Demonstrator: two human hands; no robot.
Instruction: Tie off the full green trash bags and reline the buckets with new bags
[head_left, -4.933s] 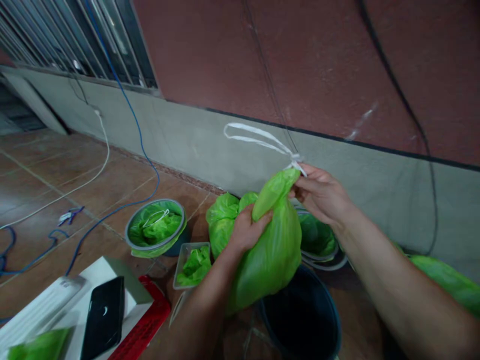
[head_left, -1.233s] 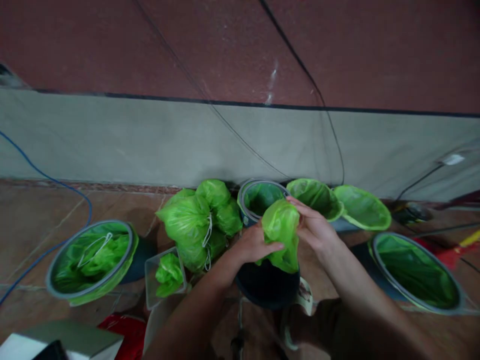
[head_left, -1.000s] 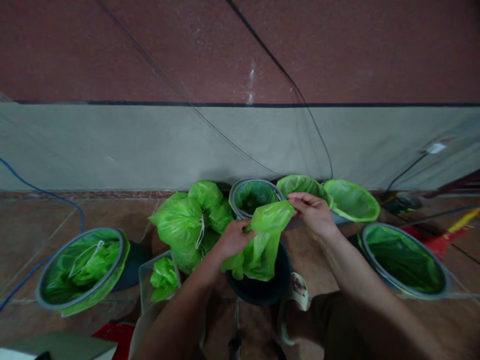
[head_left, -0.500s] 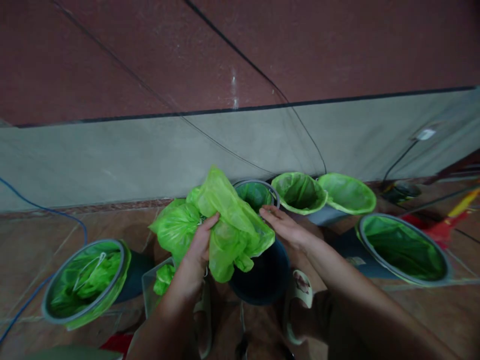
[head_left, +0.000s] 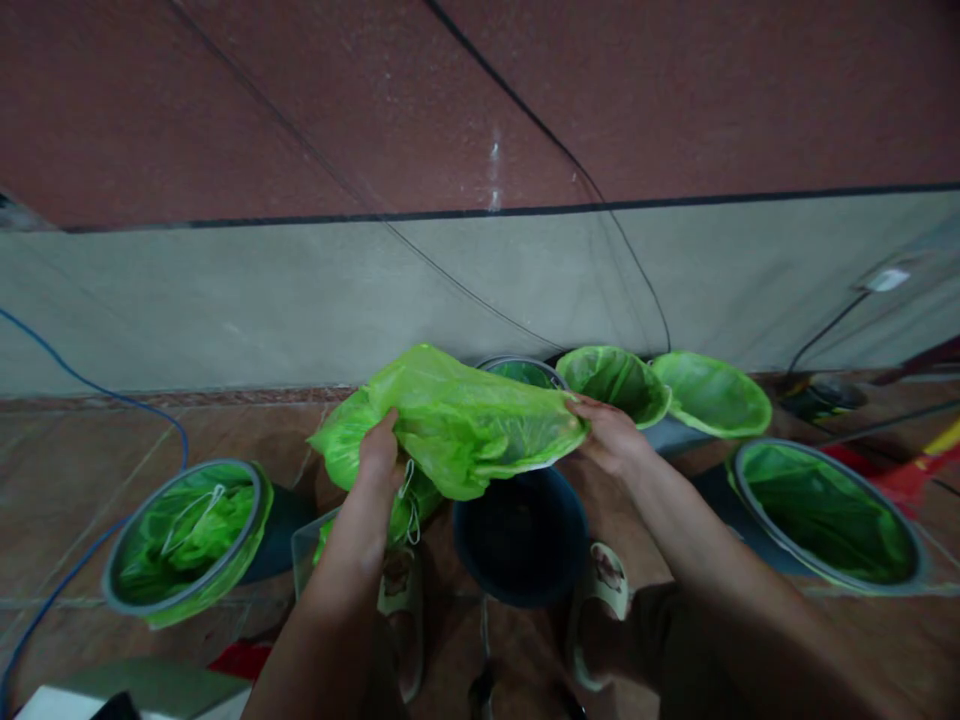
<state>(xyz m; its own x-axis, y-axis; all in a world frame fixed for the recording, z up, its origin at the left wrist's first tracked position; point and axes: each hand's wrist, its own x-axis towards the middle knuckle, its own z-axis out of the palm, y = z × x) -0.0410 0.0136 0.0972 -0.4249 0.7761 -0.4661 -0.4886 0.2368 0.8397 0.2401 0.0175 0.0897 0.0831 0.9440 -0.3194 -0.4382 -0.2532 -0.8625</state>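
A thin lime-green plastic bag (head_left: 480, 420) is stretched out between my two hands. My left hand (head_left: 382, 450) is closed on its left end, with white drawstring loops dangling beside the fingers. Its right end is pinched in my right hand (head_left: 604, 430). Below the bag stands a dark blue bucket (head_left: 521, 535), its inside dark and unlined, between my feet. Behind my left hand sits another bunched green bag (head_left: 339, 440). A clear plastic box (head_left: 304, 550) with green plastic in it is partly hidden by my left forearm.
Green-lined bins stand around: one bin (head_left: 187, 540) at left with bunched plastic inside, another bin (head_left: 829, 515) at right, and several along the wall (head_left: 375, 300). A blue cable (head_left: 82, 385) crosses the floor at left. A red and yellow object (head_left: 911, 475) lies far right.
My right hand, open beside the bag before, now grips its right end. The bag is pulled out wider to the right, and more of the dark bucket shows.
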